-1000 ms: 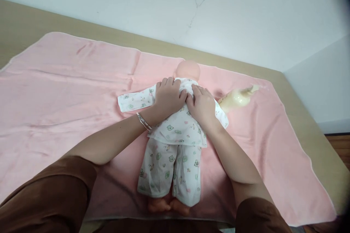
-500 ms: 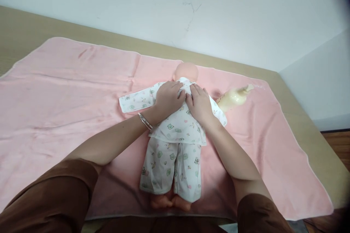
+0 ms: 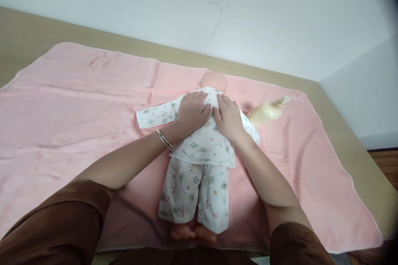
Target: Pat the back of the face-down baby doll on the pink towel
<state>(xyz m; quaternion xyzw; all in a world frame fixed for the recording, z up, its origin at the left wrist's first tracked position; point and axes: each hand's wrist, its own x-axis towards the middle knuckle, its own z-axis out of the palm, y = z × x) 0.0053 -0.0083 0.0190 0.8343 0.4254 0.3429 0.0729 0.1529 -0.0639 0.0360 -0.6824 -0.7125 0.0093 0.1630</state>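
Observation:
A baby doll in white printed pyjamas lies face down, its bald head pointing away from me and its bare feet towards me. My left hand rests flat on the left side of its upper back, fingers stretched out. On the right side of the back lies my right hand, also flat with fingers apart. Both palms touch the pyjama top, and the thumbs point towards each other. One sleeve reaches out to the left; the other lies bent at the right, partly behind my right hand.
Under the doll spreads a pink blanket with some creases, on a wooden table. A pump bottle with pale yellow contents lies on its side right of the doll. Behind the table stands a white wall with cracks.
Both hands stay on the doll's upper back, with the fingers of my right hand slightly more spread. The whole view has shifted very slightly; the doll and bottle lie as before.

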